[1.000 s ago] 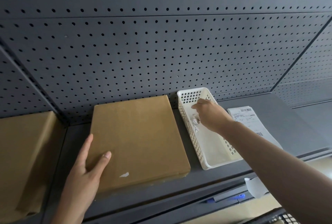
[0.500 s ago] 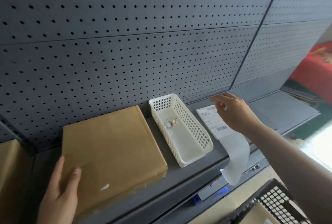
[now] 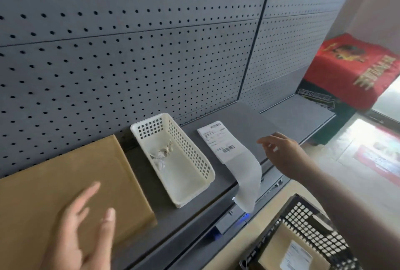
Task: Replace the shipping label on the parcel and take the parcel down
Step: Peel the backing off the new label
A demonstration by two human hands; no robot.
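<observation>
A flat brown cardboard parcel (image 3: pixel 65 178) lies on the grey shelf (image 3: pixel 249 122) at the left, its top bare. My left hand (image 3: pixel 84 233) hovers over the parcel's near right corner, fingers spread, holding nothing. A white shipping label (image 3: pixel 220 139) with barcodes lies on the shelf right of the basket, and its blank backing strip (image 3: pixel 246 183) hangs over the shelf's front edge. My right hand (image 3: pixel 279 150) is open just right of the label, fingers apart, apart from the paper.
A white plastic basket (image 3: pixel 194 161) with crumpled paper scraps (image 3: pixel 162 152) stands between parcel and label. Grey pegboard (image 3: pixel 129 53) backs the shelf. A black crate (image 3: pixel 303 237) below at the right holds another labelled parcel (image 3: pixel 292 252). A red cloth (image 3: pixel 350 68) lies far right.
My right hand left the basket, moved right over the label, and now sits beside it. My left hand lifted off the parcel's edge. The view swung to the right.
</observation>
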